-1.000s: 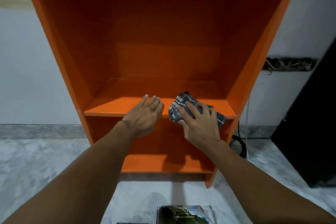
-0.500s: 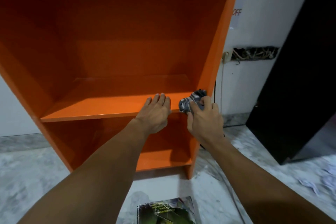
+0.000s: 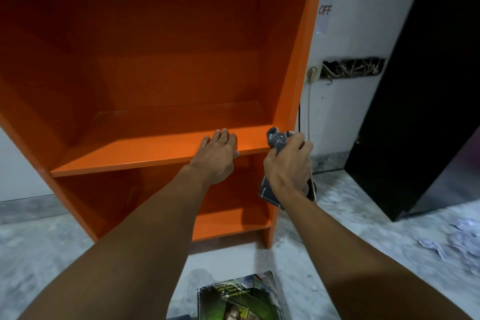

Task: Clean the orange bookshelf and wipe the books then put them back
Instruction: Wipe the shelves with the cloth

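While left hand (image 3: pixel 217 157) lies flat, grip apart, on orange bookshelf (image 3: pixel 130 154), right hand (image 3: pixel 288 167) grip is clamped on cloth (image 3: pixel 276 139).

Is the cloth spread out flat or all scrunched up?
Scrunched up. The right hand grips the cloth in a bunch; one end pokes above the fingers, another hangs under the hand.

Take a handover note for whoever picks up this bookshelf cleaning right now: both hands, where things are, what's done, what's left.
Left hand: flat on the front edge of the middle board of the orange bookshelf, holding nothing.
Right hand: grips the grey cloth at that board's right end.
Done: the shelves in view hold no books.
A book lies on the floor in front.
Left: finish wiping, wipe the books, put them back.
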